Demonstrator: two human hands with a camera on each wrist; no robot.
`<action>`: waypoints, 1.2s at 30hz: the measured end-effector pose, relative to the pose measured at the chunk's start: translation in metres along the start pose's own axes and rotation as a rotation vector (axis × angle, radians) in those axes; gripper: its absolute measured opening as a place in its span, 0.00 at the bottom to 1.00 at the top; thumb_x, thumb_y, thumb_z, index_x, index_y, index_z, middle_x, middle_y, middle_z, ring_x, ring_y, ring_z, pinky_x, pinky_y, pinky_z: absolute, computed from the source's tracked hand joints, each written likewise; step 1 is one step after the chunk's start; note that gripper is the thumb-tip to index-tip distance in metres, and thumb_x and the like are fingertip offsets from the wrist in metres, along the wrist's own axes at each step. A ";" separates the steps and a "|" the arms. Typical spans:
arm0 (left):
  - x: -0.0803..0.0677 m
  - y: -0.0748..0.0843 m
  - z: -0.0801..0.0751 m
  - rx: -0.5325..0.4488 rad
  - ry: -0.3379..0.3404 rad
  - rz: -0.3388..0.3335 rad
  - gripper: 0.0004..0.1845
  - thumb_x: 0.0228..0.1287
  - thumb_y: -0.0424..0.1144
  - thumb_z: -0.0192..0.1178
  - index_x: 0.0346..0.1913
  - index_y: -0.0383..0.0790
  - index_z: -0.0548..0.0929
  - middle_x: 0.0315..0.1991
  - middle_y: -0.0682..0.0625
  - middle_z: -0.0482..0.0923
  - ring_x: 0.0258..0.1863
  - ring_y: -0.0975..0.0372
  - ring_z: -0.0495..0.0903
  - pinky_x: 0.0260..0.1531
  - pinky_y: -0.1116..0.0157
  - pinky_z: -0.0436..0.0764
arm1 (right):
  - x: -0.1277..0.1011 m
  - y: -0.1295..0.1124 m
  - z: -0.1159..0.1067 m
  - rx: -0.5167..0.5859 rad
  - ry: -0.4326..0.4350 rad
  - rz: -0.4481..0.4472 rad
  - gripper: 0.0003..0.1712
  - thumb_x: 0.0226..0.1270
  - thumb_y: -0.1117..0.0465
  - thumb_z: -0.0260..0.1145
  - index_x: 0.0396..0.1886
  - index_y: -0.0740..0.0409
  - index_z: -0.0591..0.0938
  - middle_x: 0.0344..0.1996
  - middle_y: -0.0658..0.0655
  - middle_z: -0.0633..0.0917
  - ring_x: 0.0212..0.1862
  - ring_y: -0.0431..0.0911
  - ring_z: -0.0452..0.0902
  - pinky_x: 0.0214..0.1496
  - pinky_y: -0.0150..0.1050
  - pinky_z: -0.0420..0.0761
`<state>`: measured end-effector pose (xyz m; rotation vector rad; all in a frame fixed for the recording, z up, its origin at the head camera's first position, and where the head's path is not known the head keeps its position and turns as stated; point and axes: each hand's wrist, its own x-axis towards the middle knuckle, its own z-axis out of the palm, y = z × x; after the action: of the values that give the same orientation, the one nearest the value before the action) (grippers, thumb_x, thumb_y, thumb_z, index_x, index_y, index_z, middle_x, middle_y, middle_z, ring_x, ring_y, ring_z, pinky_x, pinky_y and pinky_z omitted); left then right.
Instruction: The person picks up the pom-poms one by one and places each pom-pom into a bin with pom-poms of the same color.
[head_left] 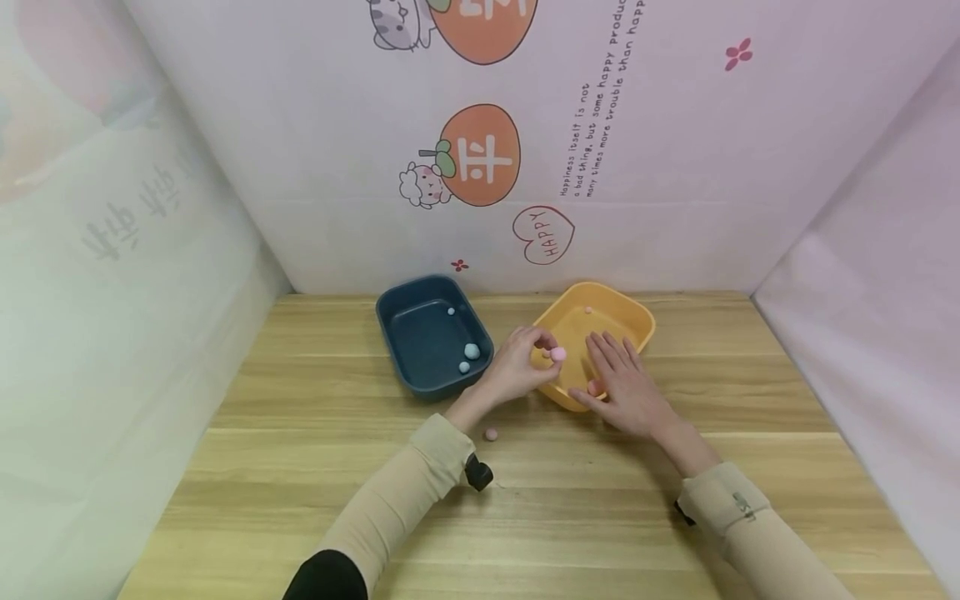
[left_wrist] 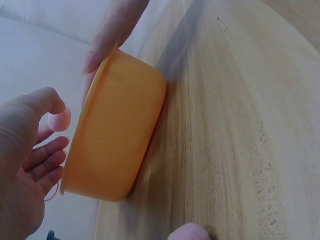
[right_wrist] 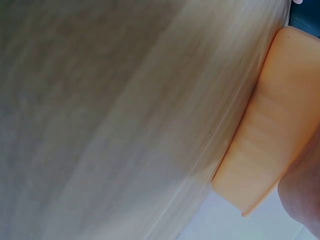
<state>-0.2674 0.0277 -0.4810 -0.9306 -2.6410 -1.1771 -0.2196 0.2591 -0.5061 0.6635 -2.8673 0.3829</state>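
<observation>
My left hand (head_left: pixel 516 367) pinches a pink ball (head_left: pixel 558 354) between thumb and fingers, above the left rim of a yellow bin (head_left: pixel 567 400). In the left wrist view the held ball (left_wrist: pixel 59 120) shows beside the bin's outer wall (left_wrist: pixel 117 125). My right hand (head_left: pixel 633 400) lies over the bin's front right side, its fingers stretched out and reaching inside. Next to the right thumb sits a coral-pink ball (head_left: pixel 595 387). Toward the back of the bin is a tiny pink ball (head_left: pixel 588 310). The right wrist view shows part of the right hand (right_wrist: pixel 302 187) at the bin's rim.
A dark blue bin (head_left: pixel 420 333) with several pale blue balls (head_left: pixel 472 351) stands left of the yellow one. One loose pink ball (head_left: pixel 491 434) lies on the wooden table (head_left: pixel 570 517) near my left wrist. Printed cloth walls (head_left: pixel 660 167) enclose the back and sides.
</observation>
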 end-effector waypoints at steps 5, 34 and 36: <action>-0.001 -0.001 0.001 0.005 0.011 0.003 0.13 0.58 0.45 0.68 0.43 0.49 0.77 0.41 0.57 0.78 0.47 0.61 0.76 0.47 0.69 0.76 | -0.001 0.000 0.001 0.001 -0.008 0.008 0.55 0.66 0.31 0.55 0.77 0.63 0.49 0.77 0.65 0.55 0.79 0.60 0.45 0.80 0.58 0.39; -0.017 -0.008 -0.009 -0.038 0.044 0.023 0.15 0.59 0.43 0.68 0.47 0.45 0.80 0.45 0.50 0.82 0.50 0.63 0.74 0.51 0.65 0.77 | 0.001 0.000 0.003 -0.010 0.008 0.019 0.54 0.66 0.30 0.55 0.77 0.61 0.52 0.77 0.62 0.55 0.79 0.58 0.45 0.81 0.55 0.39; -0.021 -0.008 -0.013 -0.027 0.057 0.020 0.15 0.59 0.44 0.68 0.47 0.47 0.80 0.46 0.51 0.82 0.51 0.64 0.74 0.53 0.64 0.77 | 0.001 0.001 0.002 -0.013 0.005 0.015 0.54 0.66 0.31 0.55 0.77 0.61 0.51 0.77 0.62 0.55 0.79 0.58 0.46 0.81 0.55 0.39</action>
<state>-0.2568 0.0041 -0.4847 -0.9109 -2.5720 -1.2188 -0.2211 0.2585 -0.5083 0.6382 -2.8688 0.3675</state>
